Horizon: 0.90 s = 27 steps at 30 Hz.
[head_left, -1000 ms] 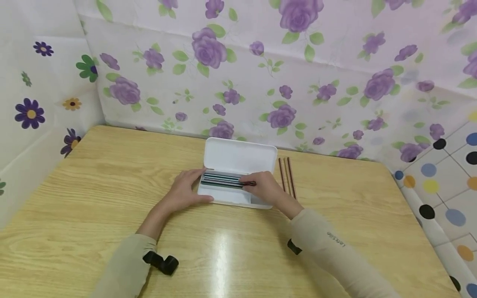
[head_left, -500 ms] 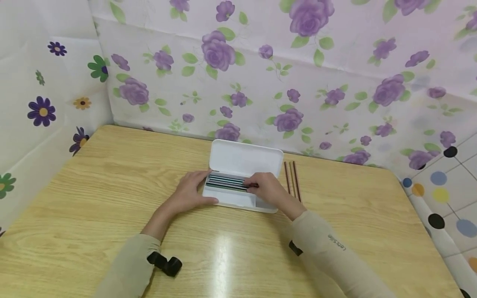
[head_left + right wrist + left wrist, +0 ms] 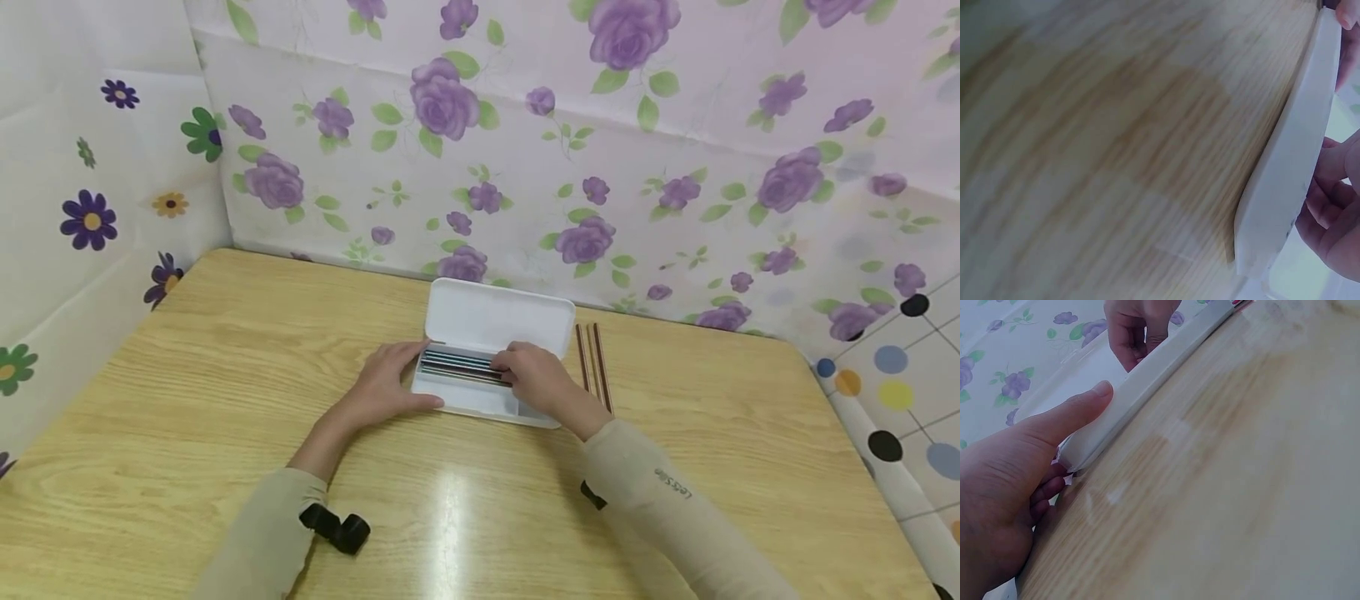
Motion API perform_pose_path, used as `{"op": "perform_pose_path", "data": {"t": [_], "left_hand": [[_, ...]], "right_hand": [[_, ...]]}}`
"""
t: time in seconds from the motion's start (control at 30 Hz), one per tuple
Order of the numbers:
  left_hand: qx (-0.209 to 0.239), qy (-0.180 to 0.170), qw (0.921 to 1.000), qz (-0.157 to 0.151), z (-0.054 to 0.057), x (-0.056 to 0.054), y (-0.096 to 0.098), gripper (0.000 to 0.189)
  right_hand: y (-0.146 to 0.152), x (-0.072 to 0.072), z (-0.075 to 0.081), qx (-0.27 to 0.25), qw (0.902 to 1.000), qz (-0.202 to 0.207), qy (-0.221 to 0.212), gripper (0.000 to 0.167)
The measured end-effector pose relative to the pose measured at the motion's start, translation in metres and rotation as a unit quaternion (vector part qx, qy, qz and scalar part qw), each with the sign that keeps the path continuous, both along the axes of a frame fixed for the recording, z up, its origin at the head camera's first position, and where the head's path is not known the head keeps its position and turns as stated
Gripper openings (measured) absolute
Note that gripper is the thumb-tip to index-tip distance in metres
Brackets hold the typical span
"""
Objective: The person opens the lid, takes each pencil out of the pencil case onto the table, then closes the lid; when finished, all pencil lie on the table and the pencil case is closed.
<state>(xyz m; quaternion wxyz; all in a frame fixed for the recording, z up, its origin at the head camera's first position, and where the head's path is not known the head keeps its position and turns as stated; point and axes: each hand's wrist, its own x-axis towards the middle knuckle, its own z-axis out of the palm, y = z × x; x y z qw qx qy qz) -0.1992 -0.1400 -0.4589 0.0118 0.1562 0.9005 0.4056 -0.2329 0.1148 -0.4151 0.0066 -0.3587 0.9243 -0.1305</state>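
A white pencil case lies on the table with its lid raised. Several slim, shiny pencils, dark teal to reddish brown, lie side by side in its long compartment. My left hand grips the case's left end, thumb along the front rim and fingers around the end. My right hand reaches into the right half, fingertips bent down onto a reddish-brown pencil in the row; that pencil's right end is hidden beneath the hand. In the right wrist view, the right-hand fingers show curled behind the case's front wall.
Three copper-brown pencils lie on the wooden table just right of the case, partly covered by the right forearm. A flowered sheet rises right behind the table's back edge. Both wrists carry small black devices.
My right hand has lowered the reddish-brown pencil into the row inside the case; its end no longer sticks out past the fingers. My left hand stays on the case. The head view has shifted slightly.
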Motion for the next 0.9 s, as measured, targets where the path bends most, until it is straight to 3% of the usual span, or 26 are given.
{"op": "perform_pose_path", "data": {"t": [0.17, 0.57, 0.77, 0.9], "left_hand": [[0.004, -0.004, 1.0000, 0.000, -0.001, 0.001, 0.000, 0.096], [-0.006, 0.002, 1.0000, -0.001, 0.002, -0.004, -0.001, 0.096], [-0.003, -0.001, 1.0000, 0.000, 0.002, -0.003, -0.001, 0.096], [0.002, -0.005, 1.0000, 0.002, -0.001, -0.002, 0.000, 0.096]], "right_hand": [[0.002, 0.001, 0.000, -0.001, 0.9999, -0.008, 0.008, 0.018], [0.021, 0.002, 0.020, -0.090, 0.9937, -0.067, 0.007, 0.014], [0.031, 0.002, 0.035, -0.160, 0.9836, -0.083, -0.005, 0.014], [0.044, -0.001, 0.046, -0.197, 0.9733, -0.117, -0.022, 0.017]]}}
